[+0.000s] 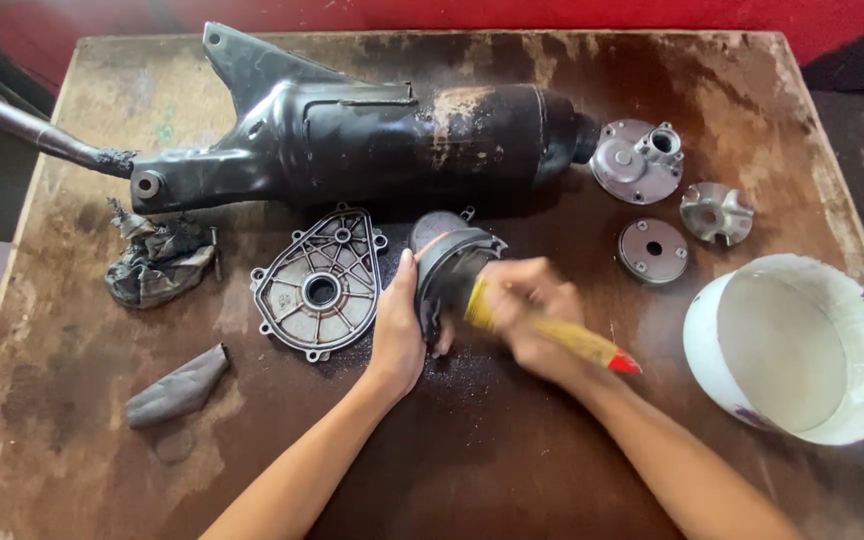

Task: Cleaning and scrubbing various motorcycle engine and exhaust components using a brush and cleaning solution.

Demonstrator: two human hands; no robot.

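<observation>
The long black exhaust muffler (372, 135) lies across the table (512, 470) from nine o'clock toward one, and its round body could roll onto the smaller parts if the table is knocked. At four o'clock the white bucket (797, 345) sits tipped at the edge; an elbow swing could send it off. The flat triangular cover plate (319, 283) lies just left of the hands. The left hand (397, 325) props a dark round housing (449, 270) on its rim at the table's centre, fingers wrapped behind it and thumb on its face. A hard stroke could twist it loose. The right hand (532, 315) is blurred, fingers curled tight around a yellow brush (562, 335) with a red tip, bristles inside the housing. Dark grit around the hands could fling onto the three bright small parts (652, 250) at two o'clock.
</observation>
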